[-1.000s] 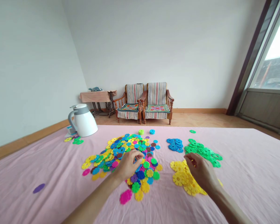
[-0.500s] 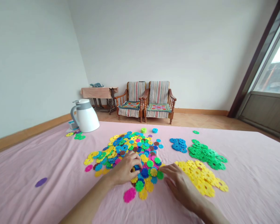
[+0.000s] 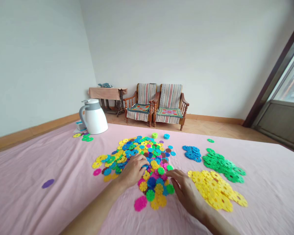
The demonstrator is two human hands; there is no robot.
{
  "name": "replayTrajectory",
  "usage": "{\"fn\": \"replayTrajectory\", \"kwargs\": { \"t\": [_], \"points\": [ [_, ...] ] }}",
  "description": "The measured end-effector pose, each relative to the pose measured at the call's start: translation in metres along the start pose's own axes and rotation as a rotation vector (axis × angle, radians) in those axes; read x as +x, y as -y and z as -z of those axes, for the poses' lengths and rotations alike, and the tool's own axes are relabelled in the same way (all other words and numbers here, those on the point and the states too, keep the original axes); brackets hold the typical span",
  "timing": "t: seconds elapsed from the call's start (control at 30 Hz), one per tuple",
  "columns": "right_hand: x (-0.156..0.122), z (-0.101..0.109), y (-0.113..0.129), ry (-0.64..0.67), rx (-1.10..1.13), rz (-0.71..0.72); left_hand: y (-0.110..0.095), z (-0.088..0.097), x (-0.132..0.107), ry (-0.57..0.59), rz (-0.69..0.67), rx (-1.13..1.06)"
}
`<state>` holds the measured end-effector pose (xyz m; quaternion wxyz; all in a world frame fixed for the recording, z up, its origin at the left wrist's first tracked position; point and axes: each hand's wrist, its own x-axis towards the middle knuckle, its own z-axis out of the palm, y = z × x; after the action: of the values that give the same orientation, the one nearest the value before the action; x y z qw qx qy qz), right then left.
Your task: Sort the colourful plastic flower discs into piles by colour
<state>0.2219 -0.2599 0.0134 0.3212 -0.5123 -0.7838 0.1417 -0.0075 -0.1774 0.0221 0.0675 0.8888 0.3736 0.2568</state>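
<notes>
A mixed heap of flower-shaped plastic discs [image 3: 127, 152] in many colours lies in front of me. My left hand [image 3: 135, 169] reaches into its middle with bent fingers, and a blue disc [image 3: 144, 166] shows between thumb and fingertips. At the heap's right edge is my right hand [image 3: 183, 186], fingers stretched forward, thumb apart, nothing visible in it. Its fingertips are close to pink and green discs. A dark blue disc [image 3: 151, 182] and a magenta disc [image 3: 140, 203] lie nearer me. Right of my right hand is a yellow pile [image 3: 215, 189].
Beyond the yellow pile are a green pile [image 3: 221, 164] and a blue pile [image 3: 192, 153]. A purple disc [image 3: 48, 183] lies far left on the pink cloth [image 3: 71, 202]. A white jug [image 3: 95, 119] stands at the back left. Two wooden armchairs [image 3: 170, 104] are behind.
The view has swung slightly left. My left hand has moved farther forward over the heap, uncovering discs nearer me. My right hand has stayed beside the heap.
</notes>
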Motion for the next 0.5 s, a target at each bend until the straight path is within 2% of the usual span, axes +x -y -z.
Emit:
{"fn": "replayTrajectory", "kwargs": {
  "t": [0.13, 0.23, 0.37, 0.5],
  "points": [
    [0.028, -0.011, 0.004, 0.034, -0.210, -0.033, 0.005, -0.006, 0.000, -0.050, 0.027, -0.012],
    [0.042, -0.021, 0.007, 0.076, -0.236, -0.091, 0.009, -0.010, 0.001, -0.079, 0.046, -0.011],
    [0.035, -0.027, 0.020, 0.165, -0.194, -0.071, 0.012, -0.014, 0.001, -0.110, 0.058, -0.010],
    [0.018, -0.022, 0.031, 0.183, -0.107, -0.017, 0.013, -0.014, 0.002, -0.112, 0.062, -0.017]
  ]
}}
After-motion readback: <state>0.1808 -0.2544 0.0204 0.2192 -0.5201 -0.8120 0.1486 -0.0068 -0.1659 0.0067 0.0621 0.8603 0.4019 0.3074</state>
